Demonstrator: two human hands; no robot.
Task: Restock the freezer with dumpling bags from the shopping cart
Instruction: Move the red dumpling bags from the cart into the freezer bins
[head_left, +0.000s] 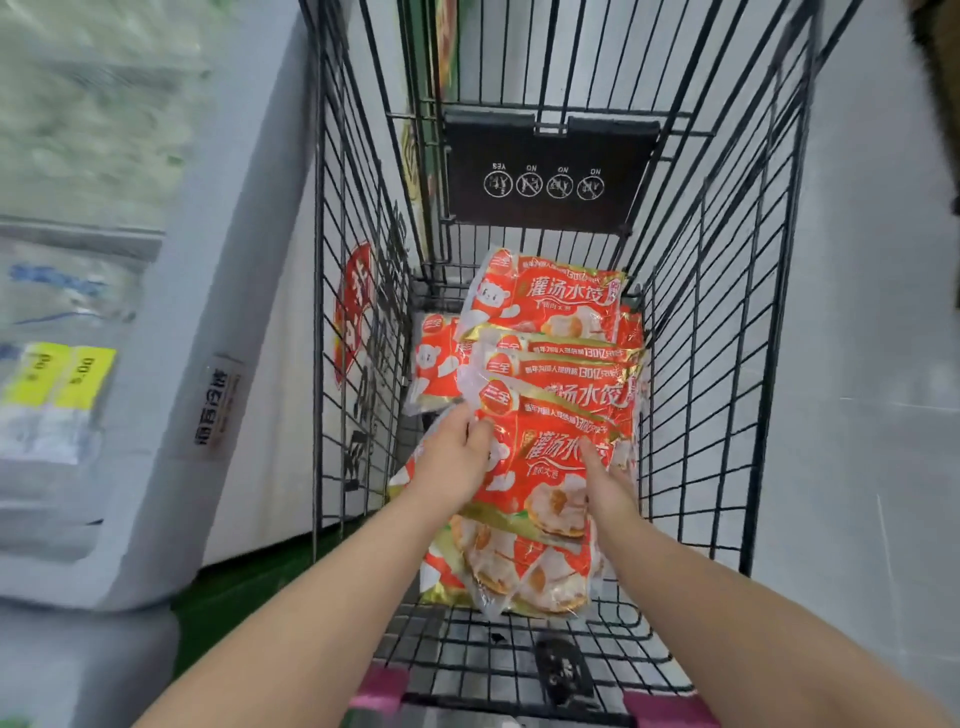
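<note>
Several red dumpling bags (540, 415) lie overlapping inside the shopping cart (727, 312). Both hands, left (457, 457) and right (605, 483), rest on the nearest bag (540, 483), fingers loosely curled; a firm grip is unclear.

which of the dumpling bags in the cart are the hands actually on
The near bag on top of the pile: the left hand rests on its left edge, the right hand on its right. The far bag by the cart's end lies untouched.

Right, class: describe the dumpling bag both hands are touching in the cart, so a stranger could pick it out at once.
Start at the black wire shopping cart beside the white freezer. Red dumpling bags are piled in its basket, and the dumpling bag meant lies on top, near the middle. Unlike its neighbours, it has the left hand on its left edge and the right hand on its right.
</note>
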